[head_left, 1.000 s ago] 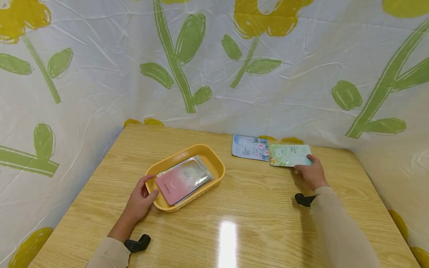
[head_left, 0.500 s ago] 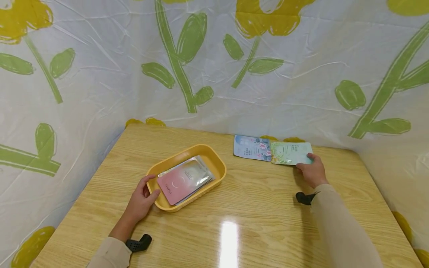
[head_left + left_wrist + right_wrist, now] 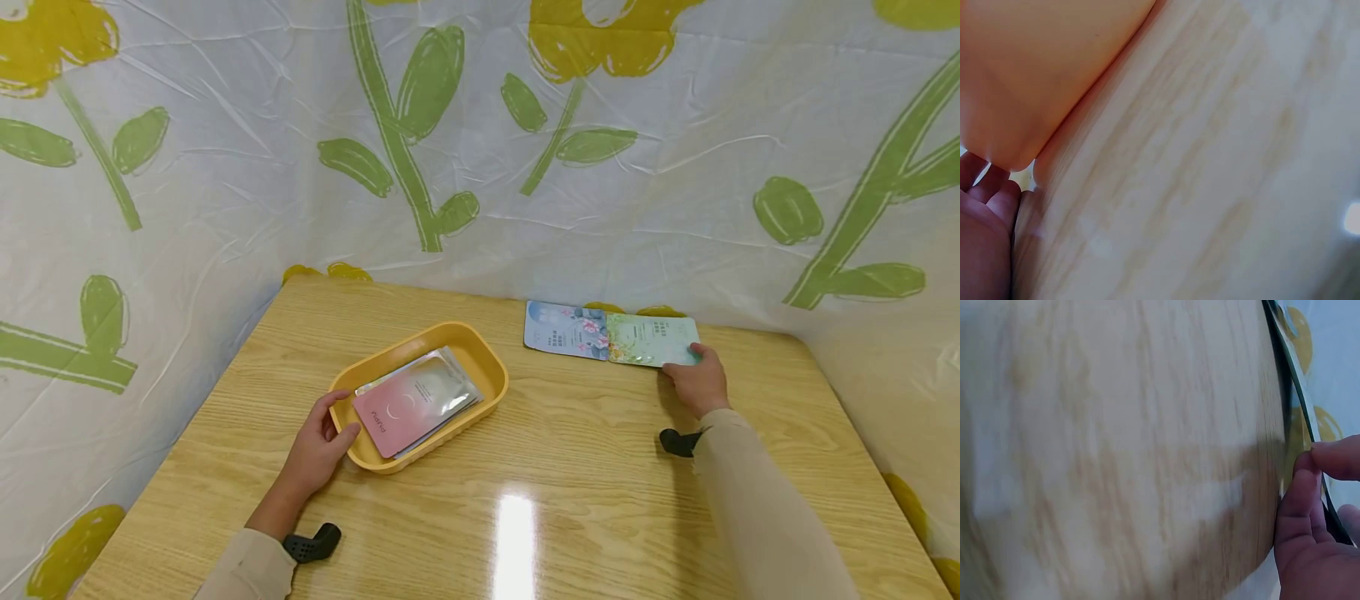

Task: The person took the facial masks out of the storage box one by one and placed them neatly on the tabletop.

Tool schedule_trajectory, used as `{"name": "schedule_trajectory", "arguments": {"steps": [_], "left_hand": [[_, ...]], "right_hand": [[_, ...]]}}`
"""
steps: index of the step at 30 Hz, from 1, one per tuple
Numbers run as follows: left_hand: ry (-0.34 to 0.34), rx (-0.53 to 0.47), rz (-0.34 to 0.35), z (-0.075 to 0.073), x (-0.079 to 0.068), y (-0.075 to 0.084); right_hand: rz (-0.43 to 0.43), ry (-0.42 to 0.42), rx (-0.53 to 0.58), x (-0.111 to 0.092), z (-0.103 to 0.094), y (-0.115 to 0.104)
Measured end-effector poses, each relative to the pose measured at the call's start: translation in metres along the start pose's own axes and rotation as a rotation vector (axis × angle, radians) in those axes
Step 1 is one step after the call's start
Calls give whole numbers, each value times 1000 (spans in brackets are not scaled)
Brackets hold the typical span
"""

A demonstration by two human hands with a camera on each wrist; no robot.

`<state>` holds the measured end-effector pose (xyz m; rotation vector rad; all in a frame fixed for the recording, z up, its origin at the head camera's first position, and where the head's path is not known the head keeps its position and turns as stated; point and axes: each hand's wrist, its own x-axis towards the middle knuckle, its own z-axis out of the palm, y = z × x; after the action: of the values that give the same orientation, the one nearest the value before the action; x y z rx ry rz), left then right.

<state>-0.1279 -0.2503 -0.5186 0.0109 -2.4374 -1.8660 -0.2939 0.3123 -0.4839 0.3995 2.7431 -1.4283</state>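
My left hand (image 3: 317,443) grips the near left end of a yellow tray (image 3: 491,364), thumb over the rim. In the left wrist view, fingers (image 3: 999,182) sit at the edge of the orange-looking tray (image 3: 1035,69). Inside the tray lies a small stack of flat packets, a pink and silver sheet mask packet (image 3: 401,410) on top. At the back of the table, my right hand (image 3: 699,383) pinches the right edge of a green sheet mask packet (image 3: 645,340). That packet's thin edge (image 3: 1300,384) shows in the right wrist view. Its left end meets a blue floral sheet mask packet (image 3: 558,329).
A wood-grain table (image 3: 577,450) carries everything. Flower-printed white cloth (image 3: 600,200) hangs behind and at both sides, close to the table's back edge. Black wrist mounts (image 3: 313,543) stick out from both forearms.
The green packet has shifted slightly back with my right hand and now sits more level with the blue packet. My left hand stays on the tray.
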Motion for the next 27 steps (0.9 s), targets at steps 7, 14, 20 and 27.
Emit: {"name": "schedule_trajectory", "arguments": {"steps": [7,14,20,27], "left_hand": [[1,1,-8,0,0,0],[-3,-12,-1,0,0,0],[-2,-20,5,1,0,-1],[1,-33,17,1,-1,-1]], "right_hand": [[6,30,-121,-1,1,-2],[8,33,-204,-4,1,-1],[32,35,-226,-8,0,-2],[42,46,-239,-13,-5,0]]}}
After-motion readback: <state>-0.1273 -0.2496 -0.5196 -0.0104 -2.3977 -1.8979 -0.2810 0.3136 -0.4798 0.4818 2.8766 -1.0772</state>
